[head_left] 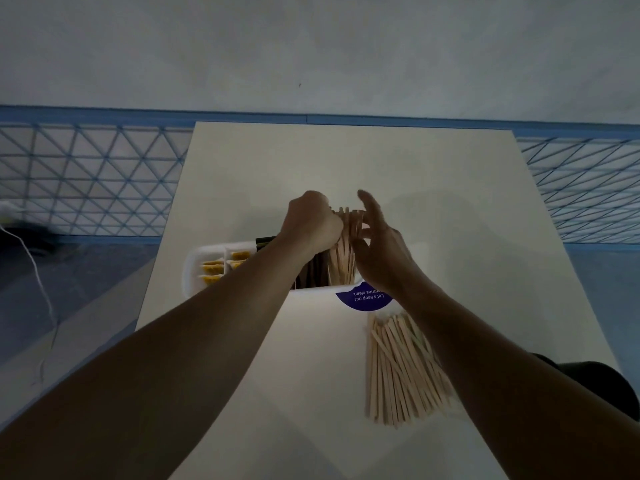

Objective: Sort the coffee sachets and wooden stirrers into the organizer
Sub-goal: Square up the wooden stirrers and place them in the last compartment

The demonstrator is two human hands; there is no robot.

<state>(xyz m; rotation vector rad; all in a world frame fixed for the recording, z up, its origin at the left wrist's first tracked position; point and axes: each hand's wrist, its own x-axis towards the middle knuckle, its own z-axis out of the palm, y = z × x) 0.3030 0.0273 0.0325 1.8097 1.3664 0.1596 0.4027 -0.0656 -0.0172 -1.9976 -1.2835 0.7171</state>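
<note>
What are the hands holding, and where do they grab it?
Both hands, left and right, grip a bunch of wooden stirrers near its top ends, standing in the organizer.

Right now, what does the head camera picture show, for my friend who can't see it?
Two hands, left hand and right hand, bunch wooden stirrers upright in a white organizer on a table. Yellow sachets sit in its left compartments; more loose stirrers lie nearer.
</note>
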